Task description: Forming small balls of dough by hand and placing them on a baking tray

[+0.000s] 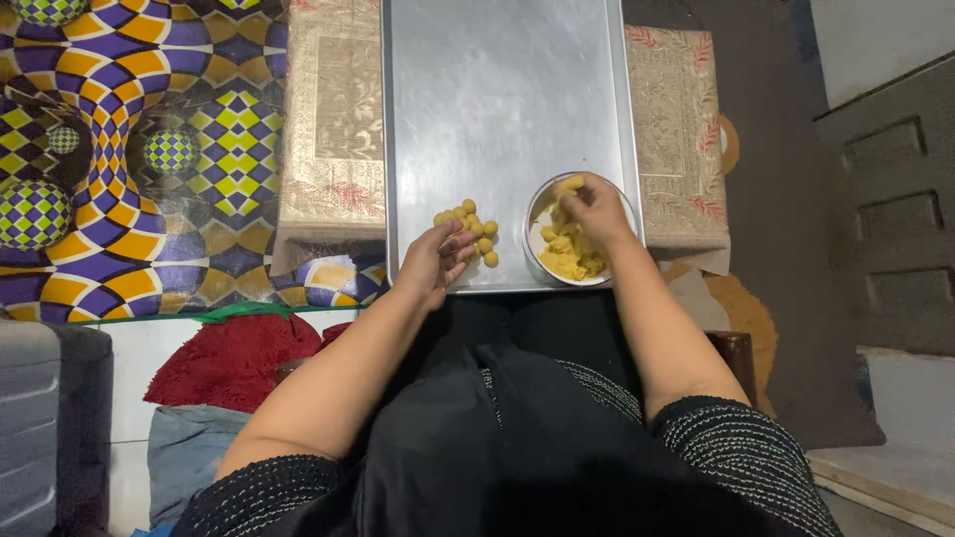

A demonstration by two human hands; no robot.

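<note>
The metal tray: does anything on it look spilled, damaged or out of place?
Nothing stands out. The small dough balls sit clustered on the metal tray by the left hand; the yellow dough stays inside the bowl under the right hand.

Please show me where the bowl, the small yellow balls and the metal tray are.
Bowl (533, 214): head view, on its left rim.
Yellow balls (468, 221): head view, middle of the cluster.
Tray (497, 89): head view, on its bare surface.
</note>
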